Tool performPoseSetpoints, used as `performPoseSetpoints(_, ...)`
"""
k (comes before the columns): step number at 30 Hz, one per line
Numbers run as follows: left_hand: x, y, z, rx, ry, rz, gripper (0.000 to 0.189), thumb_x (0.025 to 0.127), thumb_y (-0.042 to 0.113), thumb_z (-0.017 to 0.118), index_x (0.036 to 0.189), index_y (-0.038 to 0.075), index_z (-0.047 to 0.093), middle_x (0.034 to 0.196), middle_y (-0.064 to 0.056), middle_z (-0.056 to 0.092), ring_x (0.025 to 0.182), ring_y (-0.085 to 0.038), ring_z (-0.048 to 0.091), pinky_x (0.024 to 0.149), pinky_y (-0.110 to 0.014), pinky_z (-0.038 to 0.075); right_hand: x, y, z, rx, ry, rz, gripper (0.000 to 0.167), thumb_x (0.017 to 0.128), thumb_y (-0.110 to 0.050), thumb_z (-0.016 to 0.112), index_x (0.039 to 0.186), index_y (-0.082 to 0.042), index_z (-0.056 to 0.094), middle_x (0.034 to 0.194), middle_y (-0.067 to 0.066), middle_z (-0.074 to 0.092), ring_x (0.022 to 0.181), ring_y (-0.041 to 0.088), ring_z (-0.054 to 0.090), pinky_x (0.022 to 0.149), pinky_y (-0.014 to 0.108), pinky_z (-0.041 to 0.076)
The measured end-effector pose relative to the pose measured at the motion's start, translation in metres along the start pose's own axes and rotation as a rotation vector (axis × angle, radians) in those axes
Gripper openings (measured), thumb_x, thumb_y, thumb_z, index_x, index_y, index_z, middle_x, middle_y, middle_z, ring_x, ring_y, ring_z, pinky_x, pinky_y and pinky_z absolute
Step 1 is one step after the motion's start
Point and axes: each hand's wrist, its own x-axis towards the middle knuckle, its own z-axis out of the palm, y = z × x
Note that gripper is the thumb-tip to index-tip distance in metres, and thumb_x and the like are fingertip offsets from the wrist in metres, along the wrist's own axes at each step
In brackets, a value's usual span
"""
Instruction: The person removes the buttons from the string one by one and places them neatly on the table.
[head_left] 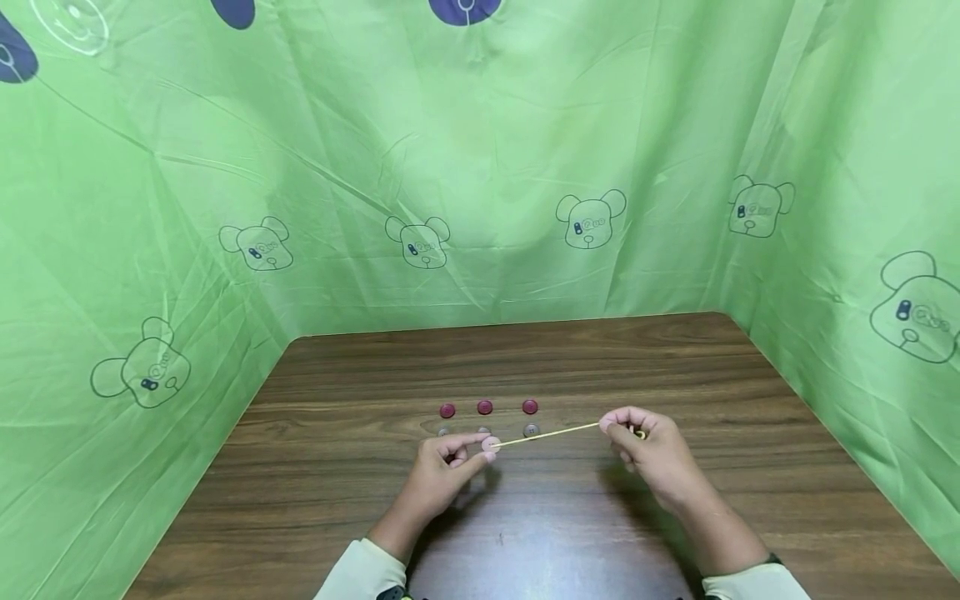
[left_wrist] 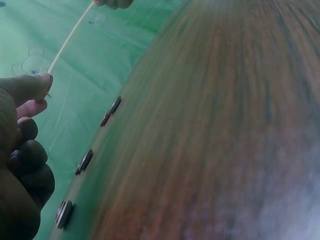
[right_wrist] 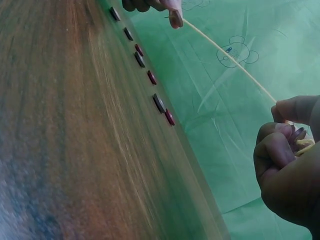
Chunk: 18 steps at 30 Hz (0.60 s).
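Note:
In the head view my left hand (head_left: pixel 435 482) pinches a pale pink button (head_left: pixel 491 444) by its edges, between thumb and forefinger, above the table. A thin yellow string (head_left: pixel 551 432) runs taut from the button's middle, up to the right. My right hand (head_left: pixel 654 457) pinches the string's other stretch between thumb and forefinger. More of the yellow string (right_wrist: pixel 305 145) lies bunched within the curled right fingers in the right wrist view. In the left wrist view the thumb of my left hand (left_wrist: pixel 25 160) hides most of the button.
On the wooden table (head_left: pixel 337 467), behind my left hand, three dark red buttons (head_left: pixel 485 407) lie in a row. Nearer is a row of greyish-brown buttons (head_left: pixel 532 430), partly covered by the hand. A green curtain (head_left: pixel 495 292) with bear drawings surrounds the table's back and sides.

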Motion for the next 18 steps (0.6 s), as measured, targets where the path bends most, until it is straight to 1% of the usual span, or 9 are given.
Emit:
performPoseSetpoints(8,0.003,-0.0033,-0.0061,0.048,0.003,-0.04,0.029,0.093,0.014,0.088,0.119,0.005,0.084,0.059,0.006,0.033,0.053,0.003,0.029,0.051,-0.016,0.027,0.0005,-0.0031,-0.003,0.029,0.029,-0.003,0.01,0.106,-0.008,0.067,0.098,-0.006,0.073,0.067,-0.004,0.051,0.059,0.007,0.047,0.054,0.021,0.042)
performPoseSetpoints(13,0.0028,-0.0034,-0.0089,0.049,-0.01,-0.073,0.029,0.093,0.017,0.088,0.12,0.006,0.084,0.058,0.006,0.034,0.05,0.003,0.029,0.048,-0.016,0.026,0.0016,-0.0015,-0.0039,0.034,0.029,-0.002,0.012,0.106,-0.009,0.067,0.097,-0.009,0.073,0.067,-0.004,0.05,0.059,0.007,0.046,0.054,0.021,0.04)
performPoseSetpoints(18,0.0025,-0.0038,-0.0095,0.053,-0.027,-0.076,0.03,0.094,0.018,0.087,0.121,0.005,0.083,0.056,0.006,0.035,0.048,0.004,0.028,0.045,-0.016,0.024,0.0017,-0.0002,-0.0037,0.025,0.024,-0.011,0.012,0.107,-0.009,0.066,0.096,-0.009,0.074,0.067,-0.004,0.05,0.06,0.007,0.046,0.054,0.022,0.041)
